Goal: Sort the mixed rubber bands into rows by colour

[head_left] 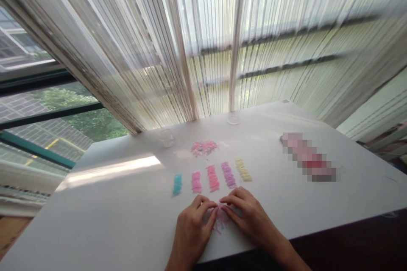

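At the near side of the white table, my left hand (195,224) rests beside a small loose pile of pink and lilac pieces (221,221). Its thumb and index finger are pinched together over the pile's edge. From the other side my right hand (251,216) reaches in, thumb and fingertips drawn close above the same pile. Whatever is between the fingertips is too small to make out. Just beyond the hands are neat rows of little pieces sorted by colour: teal (177,185), pink (196,182), coral pink (213,178), purple (229,175) and yellow (243,170).
A larger mixed heap of pieces (205,148) lies farther back on the table (111,216). Near the back edge are a clear container (167,137) and a clear round lid or dish (233,120). A blurred-out pinkish object (308,159) lies right. Curtains (210,51) hang behind.
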Available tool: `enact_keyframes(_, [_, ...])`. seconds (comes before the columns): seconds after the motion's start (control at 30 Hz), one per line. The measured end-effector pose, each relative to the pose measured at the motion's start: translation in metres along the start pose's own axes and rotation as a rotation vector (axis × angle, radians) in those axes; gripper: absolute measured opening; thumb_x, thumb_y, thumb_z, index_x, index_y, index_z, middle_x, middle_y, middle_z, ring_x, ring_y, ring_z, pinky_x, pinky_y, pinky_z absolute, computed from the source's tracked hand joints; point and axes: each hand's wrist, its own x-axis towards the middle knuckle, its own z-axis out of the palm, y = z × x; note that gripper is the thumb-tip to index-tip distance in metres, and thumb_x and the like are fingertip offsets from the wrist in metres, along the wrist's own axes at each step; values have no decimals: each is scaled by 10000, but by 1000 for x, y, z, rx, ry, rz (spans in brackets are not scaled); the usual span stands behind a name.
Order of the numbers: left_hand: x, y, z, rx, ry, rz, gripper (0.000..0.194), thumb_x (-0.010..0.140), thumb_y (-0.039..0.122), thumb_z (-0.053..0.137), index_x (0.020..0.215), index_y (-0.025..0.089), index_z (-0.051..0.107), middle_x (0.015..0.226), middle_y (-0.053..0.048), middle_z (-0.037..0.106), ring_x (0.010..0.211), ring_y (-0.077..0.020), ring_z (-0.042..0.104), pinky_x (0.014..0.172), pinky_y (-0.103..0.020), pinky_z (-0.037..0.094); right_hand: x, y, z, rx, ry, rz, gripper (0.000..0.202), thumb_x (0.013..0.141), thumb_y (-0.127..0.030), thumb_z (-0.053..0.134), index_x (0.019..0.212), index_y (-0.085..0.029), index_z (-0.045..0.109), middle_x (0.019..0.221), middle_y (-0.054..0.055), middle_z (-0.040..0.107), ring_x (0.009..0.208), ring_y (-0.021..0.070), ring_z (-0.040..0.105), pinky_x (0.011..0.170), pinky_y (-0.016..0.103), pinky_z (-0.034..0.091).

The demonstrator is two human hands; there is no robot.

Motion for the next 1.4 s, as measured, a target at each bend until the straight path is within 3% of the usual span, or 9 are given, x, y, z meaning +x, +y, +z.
enact_keyframes(0.47, [-4, 1, 0, -33, 54, 11, 151, 939, 280, 632, 1083, 268, 678, 961, -8, 697, 739, -161, 700, 632, -239, 562, -2, -4, -3, 161, 78, 47, 130, 937, -149, 614, 942, -230, 715, 876, 31, 652, 841, 191, 646, 769, 305, 532])
enact_keyframes(0.7, [-1, 3, 2, -55, 102, 52, 143, 987, 269, 558, 1009, 246, 698, 891, -15, 702, 699, -145, 688, 612, -222, 547, -2, -6, -4, 176, 72, 50, 115, 944, -180, 618, 938, -230, 722, 862, 31, 653, 819, 181, 646, 754, 289, 530])
enact_keyframes(1.4, [-3, 3, 1, -140, 143, 54, 113, 975, 226, 581, 983, 226, 694, 885, -31, 717, 695, -138, 666, 662, -224, 559, -2, -6, -5, 160, 91, 35, 111, 931, -186, 617, 905, -223, 719, 835, 27, 655, 784, 175, 652, 727, 281, 539])
